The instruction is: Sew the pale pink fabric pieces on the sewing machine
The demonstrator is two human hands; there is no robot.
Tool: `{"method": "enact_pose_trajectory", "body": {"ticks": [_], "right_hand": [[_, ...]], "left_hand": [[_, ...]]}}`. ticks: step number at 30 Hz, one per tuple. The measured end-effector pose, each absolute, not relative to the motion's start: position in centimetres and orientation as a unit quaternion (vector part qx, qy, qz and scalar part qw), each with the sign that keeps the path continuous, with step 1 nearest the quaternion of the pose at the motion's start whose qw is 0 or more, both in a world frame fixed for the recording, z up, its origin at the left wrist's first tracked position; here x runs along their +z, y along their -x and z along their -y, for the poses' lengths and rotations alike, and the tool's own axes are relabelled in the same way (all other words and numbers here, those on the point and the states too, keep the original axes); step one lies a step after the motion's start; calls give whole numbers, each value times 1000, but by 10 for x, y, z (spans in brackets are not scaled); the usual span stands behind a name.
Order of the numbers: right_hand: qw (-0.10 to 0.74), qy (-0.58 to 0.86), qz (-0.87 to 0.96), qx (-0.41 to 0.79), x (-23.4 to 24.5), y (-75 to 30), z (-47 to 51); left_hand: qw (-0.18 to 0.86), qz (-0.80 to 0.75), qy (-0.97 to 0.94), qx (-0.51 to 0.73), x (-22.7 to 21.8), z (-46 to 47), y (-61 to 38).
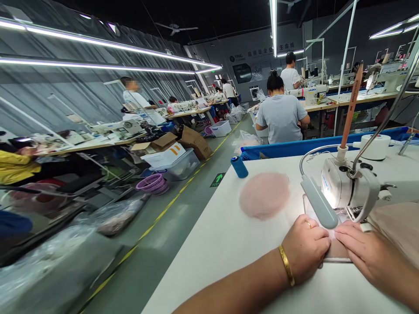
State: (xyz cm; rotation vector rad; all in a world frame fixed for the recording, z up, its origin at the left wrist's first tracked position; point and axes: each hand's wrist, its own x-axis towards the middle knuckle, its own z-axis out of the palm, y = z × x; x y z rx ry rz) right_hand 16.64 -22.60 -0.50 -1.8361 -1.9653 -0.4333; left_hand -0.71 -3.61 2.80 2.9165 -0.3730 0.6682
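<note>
The left hand (306, 248) lay knuckles up just in front of the sewing machine (347, 187), fingers curled down onto a small pale fabric piece (337, 254). Whether those fingers pinched the cloth or only pressed it could not be seen. A gold bangle (286, 265) circled the wrist and a ring sat on one finger. The right hand (363, 250) lay flat and open beside it, fingers stretched toward the left hand, palm weighing on the same piece and gripping nothing. The fabric piece sat between the two hands, its far edge running under the machine's head, directly below its lit needle area.

A grey lamp arm (319, 203) slanted down from the machine's left side, its tip just above the left knuckles. Left of the machine, a round pink pad (264, 195) lay alone on the white table (222, 248), apart from the hands. Beyond the pad, near the table's far edge, stood a blue thread spool (239, 166). Beige cloth (401, 226) spread to the machine's right. Behind the machine ran a blue trough rim (294, 149).

Left of the machine the tabletop stretched bare to its left edge, which dropped to a grey floor aisle (163, 235) with a yellow line. Past the trough, a seated person in a grey shirt (281, 115) faced away.
</note>
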Motion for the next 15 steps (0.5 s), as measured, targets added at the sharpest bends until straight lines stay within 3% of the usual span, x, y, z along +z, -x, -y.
{"method": "enact_pose_trajectory", "body": {"ticks": [15], "right_hand": [[198, 756, 598, -181, -19, -166, 217]], "left_hand": [[18, 43, -958, 284, 14, 33, -14]]}}
